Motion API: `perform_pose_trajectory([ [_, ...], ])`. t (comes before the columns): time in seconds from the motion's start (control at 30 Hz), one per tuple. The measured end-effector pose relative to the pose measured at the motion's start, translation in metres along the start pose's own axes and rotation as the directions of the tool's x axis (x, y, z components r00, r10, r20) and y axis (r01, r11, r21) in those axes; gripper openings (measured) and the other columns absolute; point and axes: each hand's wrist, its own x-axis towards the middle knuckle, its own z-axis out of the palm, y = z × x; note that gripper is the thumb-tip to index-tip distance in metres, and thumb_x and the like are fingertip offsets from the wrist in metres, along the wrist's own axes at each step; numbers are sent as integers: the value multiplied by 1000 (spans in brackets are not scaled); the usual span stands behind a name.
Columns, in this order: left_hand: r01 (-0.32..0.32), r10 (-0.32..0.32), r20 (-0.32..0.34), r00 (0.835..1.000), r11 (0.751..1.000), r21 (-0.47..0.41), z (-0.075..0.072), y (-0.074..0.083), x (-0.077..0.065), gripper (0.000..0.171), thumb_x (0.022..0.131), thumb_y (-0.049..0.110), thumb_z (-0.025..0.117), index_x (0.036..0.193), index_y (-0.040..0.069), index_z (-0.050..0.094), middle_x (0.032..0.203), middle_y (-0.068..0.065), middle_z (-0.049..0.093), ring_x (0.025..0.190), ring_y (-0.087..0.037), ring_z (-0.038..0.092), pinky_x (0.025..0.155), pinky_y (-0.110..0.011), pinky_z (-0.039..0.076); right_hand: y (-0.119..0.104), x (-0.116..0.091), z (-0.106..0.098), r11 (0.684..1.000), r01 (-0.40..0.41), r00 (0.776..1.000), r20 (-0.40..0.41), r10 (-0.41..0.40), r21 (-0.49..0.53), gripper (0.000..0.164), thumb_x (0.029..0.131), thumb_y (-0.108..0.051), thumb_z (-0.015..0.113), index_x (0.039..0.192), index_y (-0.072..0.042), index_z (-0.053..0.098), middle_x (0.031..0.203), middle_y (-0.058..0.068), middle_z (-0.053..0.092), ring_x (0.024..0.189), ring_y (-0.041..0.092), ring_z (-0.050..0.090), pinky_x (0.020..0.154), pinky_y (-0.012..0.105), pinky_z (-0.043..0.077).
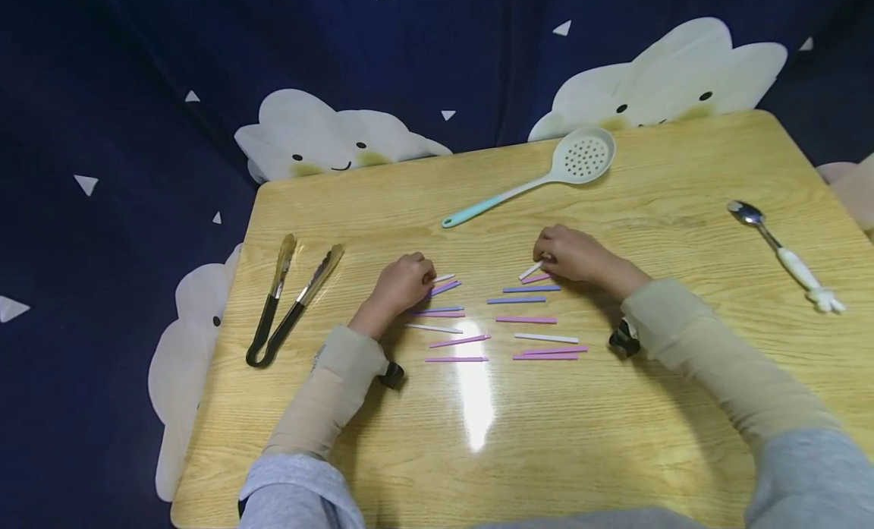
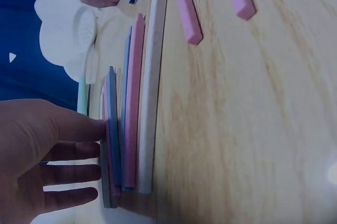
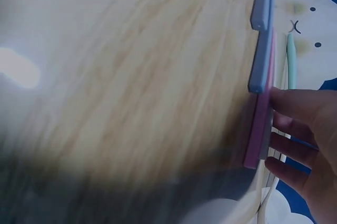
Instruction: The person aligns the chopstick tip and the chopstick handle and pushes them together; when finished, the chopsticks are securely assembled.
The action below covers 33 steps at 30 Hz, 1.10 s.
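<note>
Near the middle of the table, my left hand (image 1: pixel 404 282) pinches a thin white stick (image 1: pixel 446 276) at the far end of the left column. Right against it lie a pink and a blue stick (image 2: pixel 112 113); the left wrist view shows the thumb (image 2: pixel 87 127) over the white one, fingers on its far side. My right hand (image 1: pixel 570 253) holds the end of another white stick (image 1: pixel 529 272), which slants beside a pink stick (image 1: pixel 536 279). In the right wrist view, its thumb (image 3: pixel 287 99) is close to that pink stick, and the fingers partly hide the white one.
Closer to me lie two columns of pink, blue and white sticks (image 1: pixel 526 319). Black-handled tongs (image 1: pixel 273 324) lie spread at the left. A slotted skimmer (image 1: pixel 553 172) lies at the back, a white-handled spoon (image 1: pixel 785 256) at the right. A dark cloud-patterned cloth (image 1: pixel 410 51) hangs beyond the table edge.
</note>
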Motion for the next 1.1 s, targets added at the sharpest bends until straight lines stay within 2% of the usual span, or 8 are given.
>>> perform_pose_trajectory([
  [0.3,17,-17,-6,1000,1000,1,-1,1,3,8,84,11,59,85,9,66,82,-3,58,76,-18,55,62,-30,48,5,3,5,1000,-29,999,-24,29,1,5,78,-1,62,80,-6,61,84,8,56,79,25,52,67,39,44],
  [0.53,63,-62,14,998,996,-69,-6,0,3,9,85,14,59,86,7,65,80,-3,56,70,-16,53,62,-31,47,2,-1,-9,991,-130,991,-4,130,28,3,82,-6,61,85,-5,60,81,8,59,77,24,55,67,41,44],
  [0.67,86,-87,-2,996,990,-109,-11,0,1,12,86,16,58,89,6,64,84,-6,57,73,-18,56,66,-33,48,-1,-5,-17,985,-162,987,-12,163,66,3,83,-5,60,86,-5,60,83,9,60,78,24,56,66,41,45],
  [0.8,54,-65,-72,995,988,-147,-18,3,-3,11,87,13,57,90,4,63,87,-7,63,77,-20,60,68,-33,49,-5,-8,-24,976,-150,985,-55,161,161,7,85,-3,55,90,-3,60,87,13,60,82,26,56,70,42,45],
  [0.97,-31,3,-176,984,987,-157,-26,13,-8,9,86,10,57,91,5,64,80,-6,65,69,-17,58,61,-29,48,-13,-14,-32,950,-125,979,-120,164,285,8,88,-7,53,92,-2,59,88,11,60,79,22,56,68,37,46],
  [1.1,-54,12,-200,980,977,-207,-33,22,-12,10,87,10,56,92,6,64,83,-5,65,75,-17,58,63,-28,48,-19,-19,-36,929,-156,974,-105,201,334,7,88,-5,54,93,-4,59,90,10,60,82,22,55,71,39,45],
])
